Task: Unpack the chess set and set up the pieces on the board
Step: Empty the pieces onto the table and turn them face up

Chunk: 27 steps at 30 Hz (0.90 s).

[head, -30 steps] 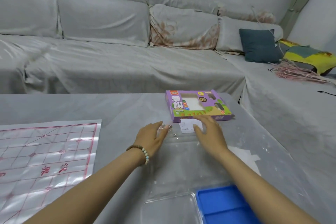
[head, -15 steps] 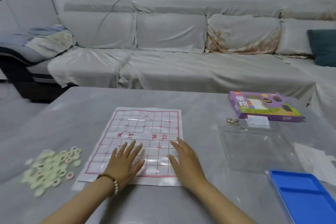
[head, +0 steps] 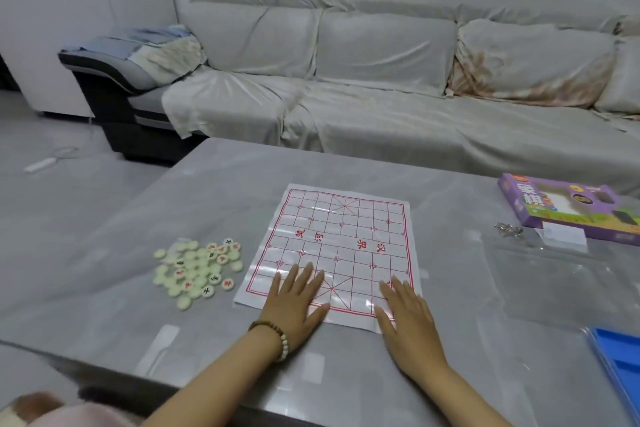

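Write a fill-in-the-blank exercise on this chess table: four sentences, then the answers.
The pieces lie heaped to the ____ of the board.
The board's grid lines are ____.
The left hand and right hand both rest ____ on the board's near edge.
The box right of the board is mostly ____.
Missing words: left; red; flat; purple.

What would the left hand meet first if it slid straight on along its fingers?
Nothing, as far as the picture shows. The left hand lies flat on the board, fingers pointing away; ahead is empty sheet, then bare table. The pile of pieces sits left of that line.
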### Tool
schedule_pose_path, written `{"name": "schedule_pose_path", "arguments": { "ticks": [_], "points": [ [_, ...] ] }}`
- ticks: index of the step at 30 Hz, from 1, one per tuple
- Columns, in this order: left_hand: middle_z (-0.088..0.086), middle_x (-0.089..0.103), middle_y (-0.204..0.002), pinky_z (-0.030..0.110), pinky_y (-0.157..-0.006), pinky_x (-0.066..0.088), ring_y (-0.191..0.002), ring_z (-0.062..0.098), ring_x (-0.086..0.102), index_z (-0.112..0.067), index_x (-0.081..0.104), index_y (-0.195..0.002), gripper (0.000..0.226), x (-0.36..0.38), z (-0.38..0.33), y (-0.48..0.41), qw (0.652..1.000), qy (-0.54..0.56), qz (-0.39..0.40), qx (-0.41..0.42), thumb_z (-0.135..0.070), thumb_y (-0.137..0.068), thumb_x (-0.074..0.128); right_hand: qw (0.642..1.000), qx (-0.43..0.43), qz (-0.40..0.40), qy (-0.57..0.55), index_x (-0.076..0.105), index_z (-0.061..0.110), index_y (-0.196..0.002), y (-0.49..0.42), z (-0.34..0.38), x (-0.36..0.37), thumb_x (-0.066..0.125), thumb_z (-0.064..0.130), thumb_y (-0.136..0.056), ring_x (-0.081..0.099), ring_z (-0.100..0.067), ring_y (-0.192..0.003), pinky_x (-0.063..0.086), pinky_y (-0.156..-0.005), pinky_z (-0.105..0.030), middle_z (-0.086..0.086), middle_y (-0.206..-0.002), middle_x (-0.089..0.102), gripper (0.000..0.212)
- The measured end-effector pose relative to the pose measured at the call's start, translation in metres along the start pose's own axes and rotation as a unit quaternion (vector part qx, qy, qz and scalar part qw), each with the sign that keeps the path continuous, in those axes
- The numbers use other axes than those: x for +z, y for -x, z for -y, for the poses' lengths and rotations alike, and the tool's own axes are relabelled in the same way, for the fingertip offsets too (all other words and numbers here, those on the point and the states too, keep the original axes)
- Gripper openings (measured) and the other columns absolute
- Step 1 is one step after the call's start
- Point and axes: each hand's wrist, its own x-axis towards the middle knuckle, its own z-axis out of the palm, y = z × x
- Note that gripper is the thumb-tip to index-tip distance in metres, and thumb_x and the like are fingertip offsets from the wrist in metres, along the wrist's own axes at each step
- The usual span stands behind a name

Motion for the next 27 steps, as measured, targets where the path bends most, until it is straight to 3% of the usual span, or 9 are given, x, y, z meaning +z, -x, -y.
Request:
{"name": "schedule_pose_path", "arguments": {
  "ticks": [2, 4, 8, 10, 12, 16, 21, 24, 27],
  "points": [
    [-0.006, -0.009, -0.156, 0.035, -0.114, -0.009, -0.143, 0.015, -0.013, -0.029, 0.000, -0.148, 0.083, -0.007, 0.003, 0.002, 1.000, 0.017, -0.006, 0.008, -0.074, -0.078, -0.002, 1.000, 0.003, -0.002, -0.022, 0.015, 0.032, -0.149, -0.001, 0.008, -0.003, 0.024, 0.051, -0.098, -0.001, -0.009, -0.146, -0.003, -0.116, -0.026, 0.011, -0.158, 0.005, 0.055],
    [-0.007, -0.003, -0.157, 0.033, -0.117, -0.003, -0.144, 0.014, -0.007, -0.026, 0.007, -0.149, 0.064, -0.019, 0.013, 0.005, 0.999, 0.041, -0.020, 0.012, -0.057, -0.094, 0.021, 0.998, -0.017, -0.018, -0.055, 0.019, 0.033, -0.147, -0.005, 0.022, -0.005, 0.034, 0.042, -0.099, 0.003, -0.008, -0.146, 0.002, -0.117, -0.027, 0.013, -0.157, 0.009, 0.052],
    [-0.004, 0.032, -0.149, 0.028, -0.111, 0.021, -0.137, 0.014, 0.028, -0.025, 0.036, -0.140, 0.075, -0.053, 0.056, 0.021, 0.990, 0.074, -0.115, 0.022, -0.067, -0.080, 0.021, 0.987, -0.101, 0.010, -0.126, 0.031, 0.040, -0.141, -0.015, 0.077, 0.000, 0.044, 0.042, -0.096, 0.017, -0.001, -0.141, 0.015, -0.115, -0.025, 0.023, -0.149, 0.022, 0.047],
    [-0.001, 0.052, -0.131, 0.030, -0.099, 0.037, -0.120, 0.015, 0.047, -0.022, 0.054, -0.126, 0.074, -0.069, 0.085, 0.033, 0.981, 0.103, -0.164, 0.007, -0.066, -0.075, 0.024, 0.974, -0.158, 0.032, -0.158, 0.037, 0.039, -0.138, -0.021, 0.110, 0.007, 0.050, 0.038, -0.095, 0.023, 0.004, -0.135, 0.018, -0.115, -0.021, 0.025, -0.145, 0.028, 0.045],
    [-0.002, 0.061, -0.113, 0.028, -0.086, 0.044, -0.105, 0.010, 0.052, -0.021, 0.064, -0.111, 0.063, -0.078, 0.115, 0.048, 0.969, 0.126, -0.212, -0.010, -0.062, -0.075, 0.033, 0.958, -0.206, 0.036, -0.194, 0.046, 0.035, -0.133, -0.027, 0.142, 0.017, 0.055, 0.033, -0.093, 0.035, 0.003, -0.130, 0.028, -0.112, -0.022, 0.021, -0.140, 0.040, 0.041],
    [-0.009, 0.061, -0.097, 0.029, -0.073, 0.045, -0.091, 0.011, 0.054, -0.028, 0.067, -0.099, 0.047, -0.075, 0.160, 0.076, 0.969, 0.092, -0.225, -0.044, -0.061, -0.074, 0.044, 0.947, -0.257, 0.056, -0.186, 0.052, 0.030, -0.129, -0.040, 0.195, 0.041, 0.058, 0.032, -0.091, 0.042, -0.003, -0.123, 0.028, -0.102, -0.010, 0.014, -0.133, 0.048, 0.038],
    [-0.016, 0.057, -0.092, 0.024, -0.070, 0.044, -0.084, 0.007, 0.053, -0.033, 0.066, -0.097, 0.043, -0.046, 0.191, 0.109, 0.970, 0.097, -0.215, -0.065, -0.065, -0.074, 0.048, 0.939, -0.319, 0.050, -0.118, 0.058, 0.024, -0.128, -0.048, 0.224, 0.074, 0.053, 0.035, -0.090, 0.044, -0.013, -0.122, 0.026, -0.102, -0.021, 0.005, -0.129, 0.054, 0.040],
    [-0.024, 0.053, -0.089, 0.017, -0.071, 0.041, -0.084, -0.001, 0.049, -0.036, 0.066, -0.098, 0.045, -0.040, 0.196, 0.114, 0.956, 0.170, -0.225, -0.088, -0.068, -0.071, 0.050, 0.937, -0.335, 0.029, -0.090, 0.065, 0.023, -0.118, -0.051, 0.227, 0.088, 0.049, 0.040, -0.088, 0.050, -0.016, -0.116, 0.035, -0.097, -0.027, 0.003, -0.121, 0.059, 0.038],
    [-0.029, 0.051, -0.086, 0.020, -0.071, 0.041, -0.083, -0.007, 0.047, -0.040, 0.065, -0.093, 0.040, -0.040, 0.193, 0.109, 0.952, 0.188, -0.223, -0.088, -0.068, -0.068, 0.052, 0.939, -0.321, -0.017, -0.125, 0.071, 0.025, -0.105, -0.052, 0.227, 0.097, 0.055, 0.040, -0.085, 0.052, -0.015, -0.111, 0.042, -0.093, -0.034, 0.005, -0.114, 0.061, 0.030]
  ]
}}
